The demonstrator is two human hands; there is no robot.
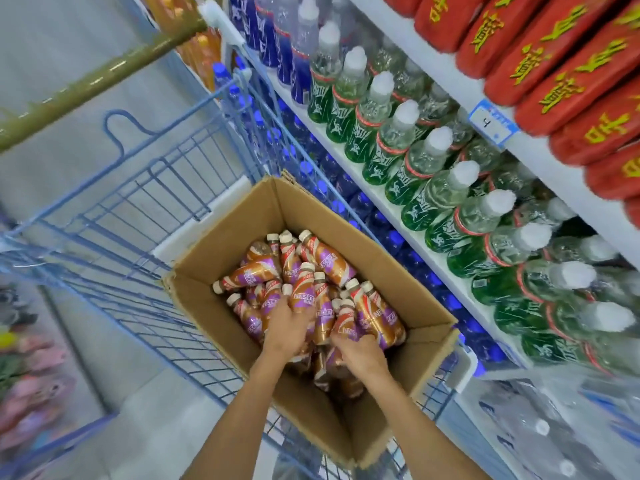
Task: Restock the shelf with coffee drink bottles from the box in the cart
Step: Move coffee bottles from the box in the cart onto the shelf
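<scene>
Cardboard box [242, 233] in cart [145, 192], Nescafé bottles [329, 261] heaped loose: we are clamping left hand [287, 327] and right hand [360, 355] round one each, best gripping mid-body, lifting clear.

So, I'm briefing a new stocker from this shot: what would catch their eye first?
At centre, the left hand and right hand grip coffee bottles jumbled in a box in the blue cart. On the right, green bottles line up under red packs.

Some bottles [313, 268] partly hidden under hands [287, 329] [360, 353]
</scene>
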